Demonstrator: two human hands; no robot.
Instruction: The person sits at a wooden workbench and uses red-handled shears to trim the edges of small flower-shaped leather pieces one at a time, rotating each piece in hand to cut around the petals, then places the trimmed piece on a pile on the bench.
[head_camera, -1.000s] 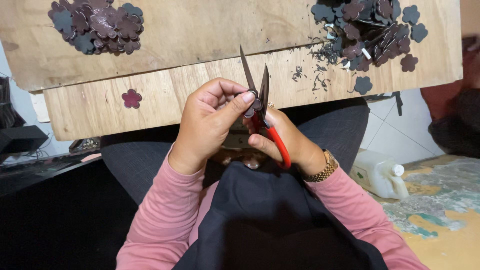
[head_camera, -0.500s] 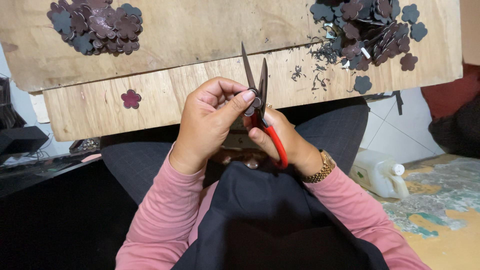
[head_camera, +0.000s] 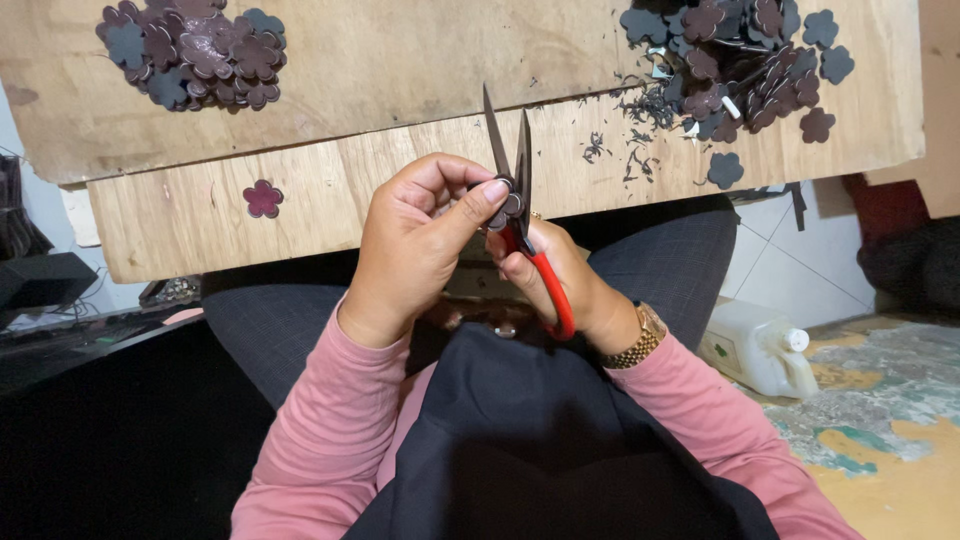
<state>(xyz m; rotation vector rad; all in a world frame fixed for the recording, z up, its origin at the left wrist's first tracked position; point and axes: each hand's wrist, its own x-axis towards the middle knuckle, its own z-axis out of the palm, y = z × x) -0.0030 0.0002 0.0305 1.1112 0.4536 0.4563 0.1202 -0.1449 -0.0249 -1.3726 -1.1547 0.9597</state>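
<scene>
The right hand (head_camera: 565, 285) is wrapped around the handle of a pair of red-handled metal scissors (head_camera: 520, 215), fingers closed on the grip; the blades point away toward the far edge, slightly parted at the tips. The left hand (head_camera: 415, 240) is curled in front of the scissors, thumb and forefinger pinched together on a small dark piece (head_camera: 497, 218) held right at the blade pivot; the piece is mostly hidden by the fingertips and its shape cannot be told. Both hands sit close together, touching, above the lap and just in front of the near edge of the bare plywood bench (head_camera: 400, 170). A gold-coloured metal wristwatch (head_camera: 640, 335) circles the right wrist, and both arms wear pink long sleeves (head_camera: 320, 420). A dark apron cloth (head_camera: 540, 440) covers the lap below the hands. On the bench, a heap of dark maroon and grey flower-shaped cut-outs (head_camera: 195, 50) lies at the far left. A second, looser heap of like flower-shaped cut-outs (head_camera: 735, 55) lies at the far right, with fine dark trimmings (head_camera: 625, 140) scattered on the wood near it. A single maroon flower-shaped cut-out (head_camera: 263, 198) lies alone at the near left of the bench, well apart from both heaps. On the floor to the right, beside the person's knee, a white plastic jug (head_camera: 760, 345) lies tilted on patterned ground.
</scene>
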